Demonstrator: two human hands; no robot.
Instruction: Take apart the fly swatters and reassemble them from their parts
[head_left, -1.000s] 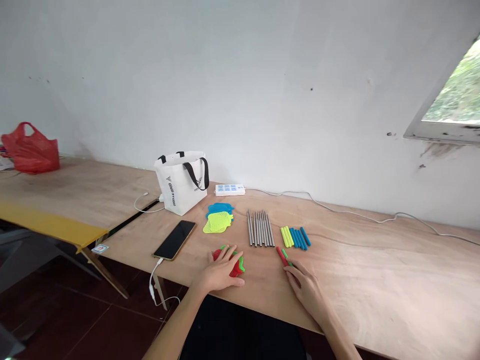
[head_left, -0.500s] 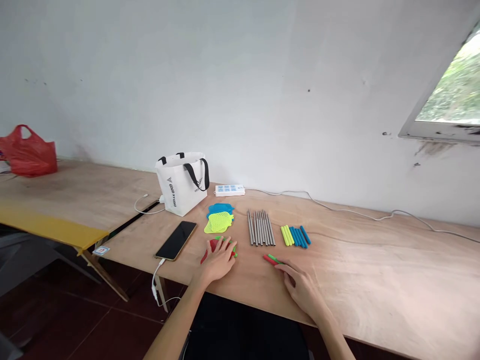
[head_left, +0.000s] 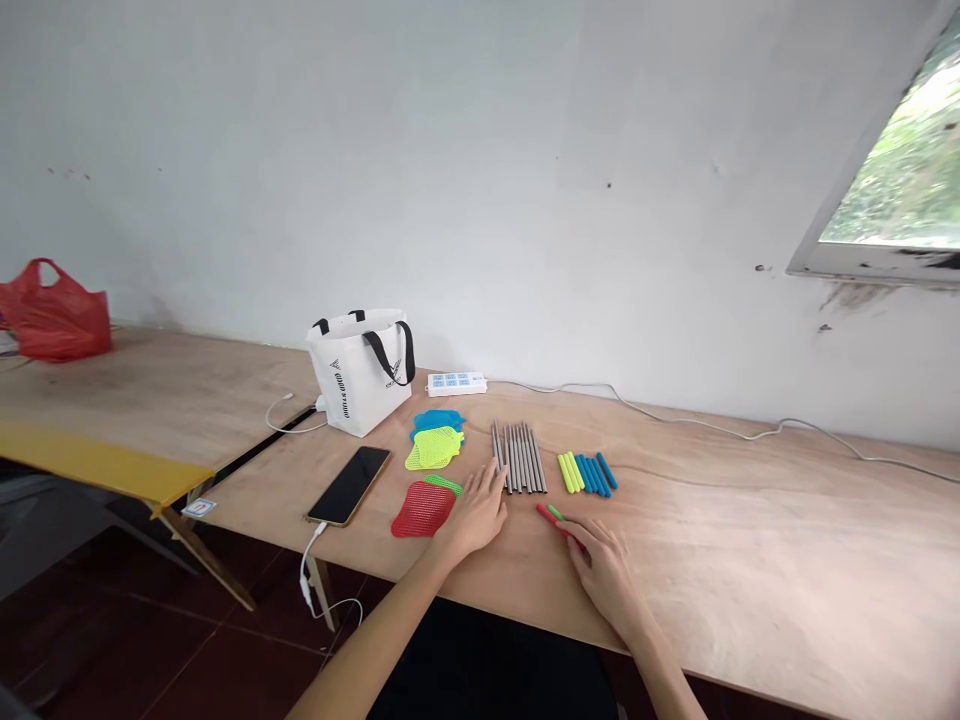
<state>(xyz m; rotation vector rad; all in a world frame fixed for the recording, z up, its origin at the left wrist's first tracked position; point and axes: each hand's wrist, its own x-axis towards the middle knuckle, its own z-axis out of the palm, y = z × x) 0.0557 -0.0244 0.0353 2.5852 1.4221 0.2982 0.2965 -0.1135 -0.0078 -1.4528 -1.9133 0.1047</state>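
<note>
My left hand (head_left: pixel 474 512) lies flat with outstretched fingers, its tips at the near left end of a row of several grey metal tubes (head_left: pixel 525 462). It covers the right side of a red mesh swatter head (head_left: pixel 422 510), under which a green one (head_left: pixel 444 484) shows. Beyond these lie a yellow mesh swatter head (head_left: pixel 433 448) and a blue one (head_left: pixel 437 420). My right hand (head_left: pixel 606 565) is closed over a red stick (head_left: pixel 547 513) and a green stick (head_left: pixel 555 512), whose far ends stick out. Behind it are yellow sticks (head_left: pixel 571 473) and blue sticks (head_left: pixel 594 475) side by side.
A phone (head_left: pixel 349 485) with a white cable lies on the left of the wooden table (head_left: pixel 750 560). Behind it stands a white bag (head_left: pixel 361 375), beside a power strip (head_left: pixel 457 384) whose cord runs along the wall. A red plastic bag (head_left: pixel 56 312) rests far left.
My left hand has moved right, off the mesh swatter heads to the metal tubes, uncovering the red head. My right hand stays nearly in place; the red and green sticks have shifted slightly.
</note>
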